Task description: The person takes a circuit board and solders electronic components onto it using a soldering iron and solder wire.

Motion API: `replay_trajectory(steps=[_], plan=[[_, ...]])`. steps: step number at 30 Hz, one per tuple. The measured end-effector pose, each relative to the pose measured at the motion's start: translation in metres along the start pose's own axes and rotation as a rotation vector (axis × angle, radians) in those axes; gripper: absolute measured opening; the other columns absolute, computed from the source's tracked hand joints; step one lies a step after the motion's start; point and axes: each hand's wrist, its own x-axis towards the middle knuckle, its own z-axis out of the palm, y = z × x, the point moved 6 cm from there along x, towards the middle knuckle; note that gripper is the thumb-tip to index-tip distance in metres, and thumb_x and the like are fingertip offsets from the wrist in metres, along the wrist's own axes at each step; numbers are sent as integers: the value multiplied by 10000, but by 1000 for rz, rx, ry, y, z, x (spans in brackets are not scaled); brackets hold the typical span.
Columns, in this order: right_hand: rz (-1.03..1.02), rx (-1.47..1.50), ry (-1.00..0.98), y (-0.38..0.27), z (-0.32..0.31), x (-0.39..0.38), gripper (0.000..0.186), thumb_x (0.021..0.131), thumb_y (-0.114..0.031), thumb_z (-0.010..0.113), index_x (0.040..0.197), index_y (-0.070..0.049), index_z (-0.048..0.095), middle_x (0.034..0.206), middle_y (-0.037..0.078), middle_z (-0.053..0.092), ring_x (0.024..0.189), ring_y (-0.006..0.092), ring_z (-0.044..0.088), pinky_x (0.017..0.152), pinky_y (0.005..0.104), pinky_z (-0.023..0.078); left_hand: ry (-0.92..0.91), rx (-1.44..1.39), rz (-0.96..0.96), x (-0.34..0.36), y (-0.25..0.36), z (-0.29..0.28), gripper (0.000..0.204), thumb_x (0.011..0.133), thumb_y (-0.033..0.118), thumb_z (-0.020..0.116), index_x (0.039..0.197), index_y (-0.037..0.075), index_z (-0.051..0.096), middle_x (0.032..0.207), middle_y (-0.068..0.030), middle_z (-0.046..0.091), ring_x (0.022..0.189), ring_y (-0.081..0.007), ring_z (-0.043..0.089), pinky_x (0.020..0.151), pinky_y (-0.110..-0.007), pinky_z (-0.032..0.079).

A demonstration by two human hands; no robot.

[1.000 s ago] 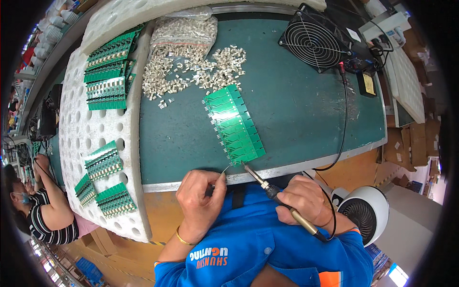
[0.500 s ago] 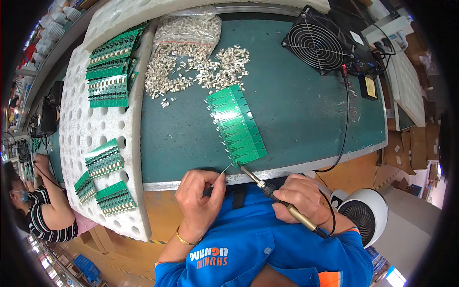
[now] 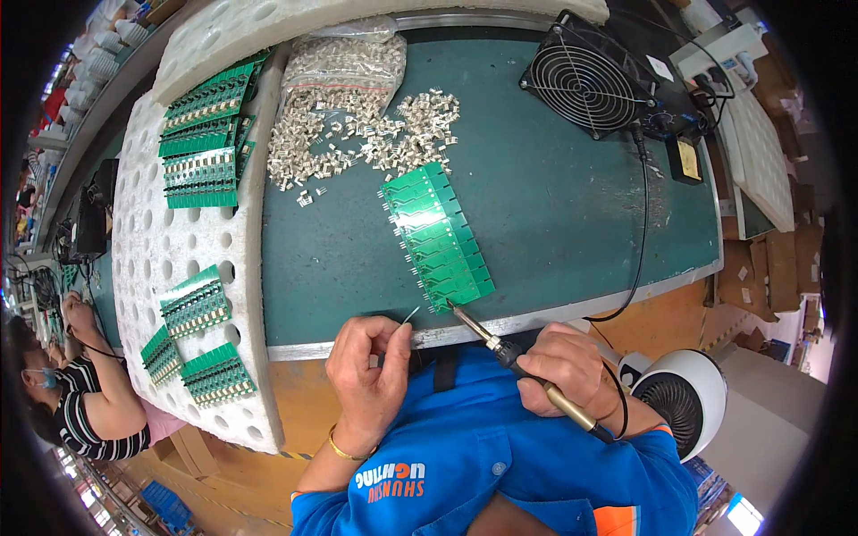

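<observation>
A green circuit board panel [image 3: 438, 237] lies on the bench with white connectors along its left edge. My right hand [image 3: 565, 368] is closed around the handle of a soldering iron [image 3: 490, 339], whose tip meets the panel's near end. My left hand [image 3: 368, 368] pinches a thin strand of solder wire [image 3: 411, 314] between thumb and fingertips. The wire's free end stands a little left of the panel, apart from it. Whether the iron's tip touches a connector pin is too small to tell.
Loose white connectors [image 3: 407, 134] lie heaped beyond the panel, by a clear bag [image 3: 349, 67] of more. On the left, a white foam tray [image 3: 192, 241] bears several green boards [image 3: 201, 179]. A black fan [image 3: 585, 85] stands far right; the iron's cord [image 3: 642, 223] crosses the bench. A co-worker [image 3: 94, 393] sits left.
My left hand has drawn the solder wire back from the panel's near edge, slightly leftward. The iron's tip stays at the panel. The whole view has shifted a little.
</observation>
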Motion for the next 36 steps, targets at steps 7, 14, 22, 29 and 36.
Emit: replay_trajectory(steps=[7,14,22,29,36], plan=[[-31,-35,34,8,9,12,348,841,-330,758,1045,-67,659,847,100,573,638,238,597,512,340,485,64,-429,-219,5,-9,-1,119,1011,133,540,1009,52,453,849,-33,594,651,-66,517,571,-201,429],[28,-137,-26,22,23,28,474,677,-96,852,1100,-102,637,985,124,548,738,259,616,590,348,532,-106,-578,-446,20,-14,9,128,1012,178,552,1020,65,492,862,5,579,693,-29,481,614,-181,390],[70,-49,-8,31,17,20,468,722,-77,821,1133,-101,598,999,145,505,753,287,609,583,375,536,-264,-452,-611,35,-10,26,209,977,182,607,1051,-10,647,877,40,608,778,-14,501,692,-186,413],[112,50,-3,38,14,22,441,733,-87,813,1123,-87,607,976,156,513,730,292,603,569,380,523,-331,-338,-588,48,-10,39,238,973,199,617,900,-26,649,701,67,545,625,-8,413,521,-220,341],[17,255,35,31,-13,11,312,830,-225,742,1056,-22,673,873,148,570,686,262,594,561,348,482,-167,-323,-402,43,4,29,199,978,171,606,863,9,605,684,84,486,624,-10,375,520,-218,310]])
